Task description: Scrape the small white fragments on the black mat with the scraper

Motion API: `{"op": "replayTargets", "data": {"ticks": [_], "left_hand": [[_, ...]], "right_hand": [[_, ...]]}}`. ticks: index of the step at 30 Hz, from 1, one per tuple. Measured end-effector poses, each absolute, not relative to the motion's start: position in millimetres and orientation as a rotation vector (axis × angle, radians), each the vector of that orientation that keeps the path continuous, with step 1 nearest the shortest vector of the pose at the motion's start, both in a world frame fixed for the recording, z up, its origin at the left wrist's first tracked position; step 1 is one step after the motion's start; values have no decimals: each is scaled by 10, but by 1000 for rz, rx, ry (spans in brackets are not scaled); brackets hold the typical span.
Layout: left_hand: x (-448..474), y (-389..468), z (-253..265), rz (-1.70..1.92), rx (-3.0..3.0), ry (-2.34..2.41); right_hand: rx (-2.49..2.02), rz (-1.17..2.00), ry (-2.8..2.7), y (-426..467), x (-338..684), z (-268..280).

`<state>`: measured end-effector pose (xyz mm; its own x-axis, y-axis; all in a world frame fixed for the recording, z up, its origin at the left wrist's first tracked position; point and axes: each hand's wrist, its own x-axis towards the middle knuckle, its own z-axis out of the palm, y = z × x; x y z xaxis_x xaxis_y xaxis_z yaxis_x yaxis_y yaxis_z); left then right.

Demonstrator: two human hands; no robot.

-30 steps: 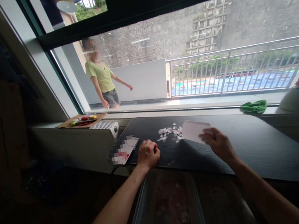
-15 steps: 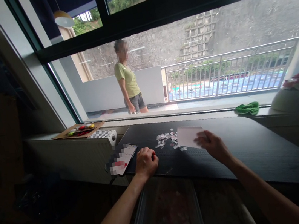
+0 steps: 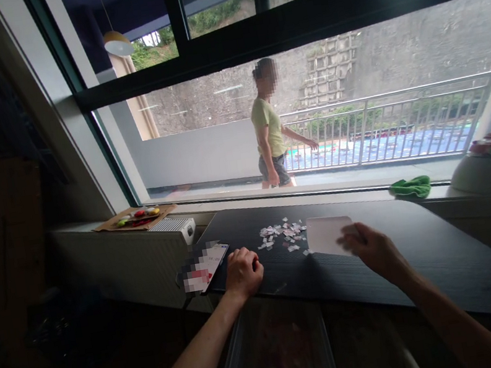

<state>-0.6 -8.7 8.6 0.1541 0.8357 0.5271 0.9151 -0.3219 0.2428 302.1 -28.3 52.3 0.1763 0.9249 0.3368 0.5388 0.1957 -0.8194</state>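
My right hand [image 3: 370,248] pinches a flat white scraper [image 3: 327,234] with rounded corners by its right side, over the dark table [image 3: 403,258]. Its fingers are smeared by motion. Just left of the scraper lies a loose heap of small white paper scraps [image 3: 282,233], a few of them strewn toward me. My left hand [image 3: 244,271] rests as a loose fist at the table's near edge, and nothing shows in its curled fingers. Close beside it on the left lies a phone [image 3: 215,264] with a lit screen, partly blurred out.
Below the table edge stands a clear plastic bin [image 3: 326,346] with dim scraps inside. A radiator [image 3: 120,252] and a board of colourful pieces [image 3: 138,216] are at the left. On the sill lie a green cloth [image 3: 410,188] and a pale pot [image 3: 481,172]. Outside the window a person [image 3: 270,126] walks.
My right hand has moved right with the scraper, baring more of the scraps. The left hand stays nearly in place. The person outside has walked to the right, and the view has shifted slightly.
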Motion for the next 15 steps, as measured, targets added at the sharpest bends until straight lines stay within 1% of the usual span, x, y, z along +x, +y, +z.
{"op": "replayTargets", "data": {"ticks": [4, 10, 15], "left_hand": [[-5, -85, 89, -876, -2290, -1750], [-4, -87, 91, -883, -2284, -1748], [0, -90, 87, -897, -2290, -1740]], "right_hand": [[-1501, 438, -1513, -260, 2955, 538], [-1424, 554, -1468, -215, 2885, 505], [-1462, 520, -1438, -268, 3030, 515]]}}
